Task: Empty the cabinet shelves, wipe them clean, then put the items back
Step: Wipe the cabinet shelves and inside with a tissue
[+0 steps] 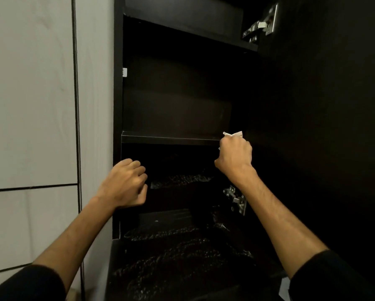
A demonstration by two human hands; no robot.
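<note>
Closest to us, two black sleeves at the bottom corners, bare forearms reaching up and into the tall dark cabinet (118,105). Down low between the arms there's a lower shelf (182,257) heaped with dark, glinting, textured stuff; too dim in there to say what it is. A little higher, another layer of the same shiny dark material (180,180), and beside it on the right a metal hinge (236,199) fixed to the cabinet's side.

Now the left hand (123,185): it's up at the left edge of the opening, fingers curled in loosely, knuckles toward the cabinet wall, and nothing visible in it. It hangs just below the middle shelf.

The right hand (234,157) is higher and further in, clenched round a small white cloth (233,134). Only a crumpled bit pokes out above the knuckles, with a sliver showing at the thumb side. That fist sits right at the right-hand end of the middle shelf (171,139), at its front edge; the cloth is at the shelf's top surface there.

Beyond that, the space above the middle shelf is bare dark panel. Further up, an upper shelf (182,33) runs across, and a second hinge (260,26) gleams at the top right where the open door (323,105) hangs. Off to the left, a pale wall panel (30,94) with thin dark seams.
</note>
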